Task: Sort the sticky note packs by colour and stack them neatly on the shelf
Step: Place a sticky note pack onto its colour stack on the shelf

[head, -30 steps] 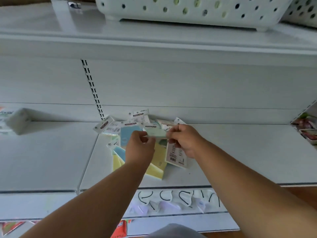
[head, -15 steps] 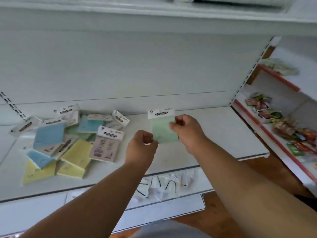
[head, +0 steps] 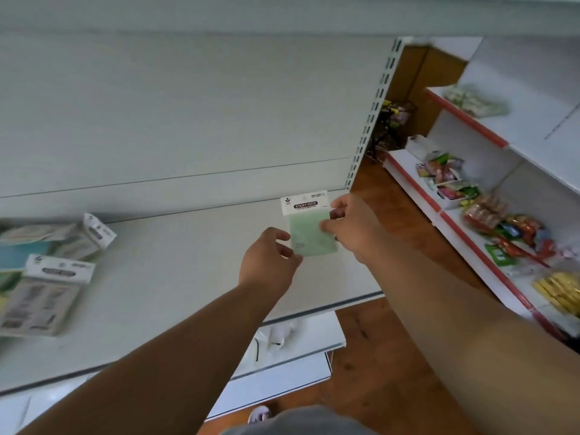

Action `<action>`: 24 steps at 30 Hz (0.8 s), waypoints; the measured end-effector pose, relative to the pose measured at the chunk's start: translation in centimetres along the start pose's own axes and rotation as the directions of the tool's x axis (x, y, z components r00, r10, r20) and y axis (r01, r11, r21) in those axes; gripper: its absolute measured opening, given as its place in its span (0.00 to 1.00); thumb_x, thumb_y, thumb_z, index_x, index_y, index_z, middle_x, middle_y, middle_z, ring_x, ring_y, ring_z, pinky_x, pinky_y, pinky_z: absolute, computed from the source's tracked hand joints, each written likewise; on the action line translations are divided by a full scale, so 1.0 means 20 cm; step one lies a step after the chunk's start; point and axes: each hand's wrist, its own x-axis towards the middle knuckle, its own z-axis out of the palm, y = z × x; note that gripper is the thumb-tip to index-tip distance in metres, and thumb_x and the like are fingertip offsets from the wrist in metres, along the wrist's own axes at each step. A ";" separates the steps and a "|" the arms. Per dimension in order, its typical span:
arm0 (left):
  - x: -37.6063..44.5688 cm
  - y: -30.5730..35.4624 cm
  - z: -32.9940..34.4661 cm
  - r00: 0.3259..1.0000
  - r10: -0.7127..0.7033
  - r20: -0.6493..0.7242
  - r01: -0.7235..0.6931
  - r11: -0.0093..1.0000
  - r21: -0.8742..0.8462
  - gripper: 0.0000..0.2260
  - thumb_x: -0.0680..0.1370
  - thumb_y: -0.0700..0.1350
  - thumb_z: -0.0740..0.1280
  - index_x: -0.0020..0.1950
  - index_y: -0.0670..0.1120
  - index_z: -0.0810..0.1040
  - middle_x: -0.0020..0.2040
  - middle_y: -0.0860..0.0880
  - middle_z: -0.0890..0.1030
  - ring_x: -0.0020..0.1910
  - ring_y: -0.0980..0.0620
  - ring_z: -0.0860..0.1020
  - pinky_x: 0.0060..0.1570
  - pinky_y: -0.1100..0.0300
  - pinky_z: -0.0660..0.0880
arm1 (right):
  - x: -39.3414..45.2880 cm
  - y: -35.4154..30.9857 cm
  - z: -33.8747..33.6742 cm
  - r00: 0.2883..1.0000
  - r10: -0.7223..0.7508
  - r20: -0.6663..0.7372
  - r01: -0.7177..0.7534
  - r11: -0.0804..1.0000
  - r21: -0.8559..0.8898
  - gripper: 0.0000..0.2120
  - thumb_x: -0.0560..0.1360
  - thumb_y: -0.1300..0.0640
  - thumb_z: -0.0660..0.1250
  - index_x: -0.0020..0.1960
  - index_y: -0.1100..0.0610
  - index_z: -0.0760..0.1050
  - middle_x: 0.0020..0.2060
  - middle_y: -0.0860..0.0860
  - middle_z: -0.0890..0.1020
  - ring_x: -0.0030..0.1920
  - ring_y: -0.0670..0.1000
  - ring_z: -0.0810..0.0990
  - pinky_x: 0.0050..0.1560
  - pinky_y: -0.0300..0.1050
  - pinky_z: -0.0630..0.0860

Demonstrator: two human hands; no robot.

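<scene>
The green sticky note pack (head: 309,226) is held upright over the right end of the white shelf (head: 175,277), pinched at its right edge by the right hand (head: 351,229) and at its lower left corner by the left hand (head: 270,262). It's probably light, thin and a bit slippery in its wrapper, so it's best gripped by the edges or the stiffer white header card (head: 304,202). "STICKY NOTE" can be read on that header; the smaller print can't be made out.
</scene>
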 end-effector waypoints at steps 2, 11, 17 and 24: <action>0.07 0.03 0.05 0.999 0.038 0.016 -0.039 0.997 0.067 0.15 0.73 0.48 0.72 0.57 0.55 0.72 0.43 0.57 0.80 0.37 0.55 0.79 0.31 0.62 0.73 | 0.06 0.05 -0.03 0.999 0.015 -0.038 -0.015 1.000 0.019 0.21 0.70 0.62 0.75 0.57 0.54 0.68 0.43 0.47 0.76 0.46 0.50 0.77 0.38 0.44 0.75; 0.26 0.17 0.32 0.993 0.121 0.003 -0.115 0.929 0.352 0.09 0.75 0.49 0.68 0.56 0.56 0.77 0.47 0.57 0.81 0.45 0.53 0.78 0.44 0.60 0.74 | 0.37 0.23 -0.23 0.981 -0.179 0.076 0.194 0.935 -0.298 0.12 0.73 0.56 0.72 0.55 0.52 0.76 0.50 0.48 0.78 0.48 0.50 0.78 0.44 0.47 0.78; 0.32 0.22 0.46 0.992 0.046 -0.115 0.013 0.887 0.462 0.10 0.77 0.47 0.63 0.56 0.55 0.78 0.53 0.52 0.79 0.53 0.48 0.78 0.50 0.54 0.77 | 0.59 0.25 -0.22 0.900 -0.361 0.243 0.434 0.777 -0.455 0.14 0.72 0.57 0.71 0.57 0.56 0.77 0.54 0.53 0.78 0.50 0.52 0.77 0.47 0.41 0.69; 0.27 0.24 0.50 0.981 0.010 -0.193 0.082 0.882 0.465 0.11 0.76 0.47 0.64 0.57 0.54 0.79 0.55 0.51 0.77 0.54 0.48 0.77 0.52 0.55 0.76 | 0.56 0.22 -0.22 0.838 -0.448 0.312 0.543 0.626 -0.560 0.14 0.73 0.55 0.70 0.56 0.56 0.73 0.53 0.55 0.74 0.51 0.56 0.76 0.45 0.46 0.72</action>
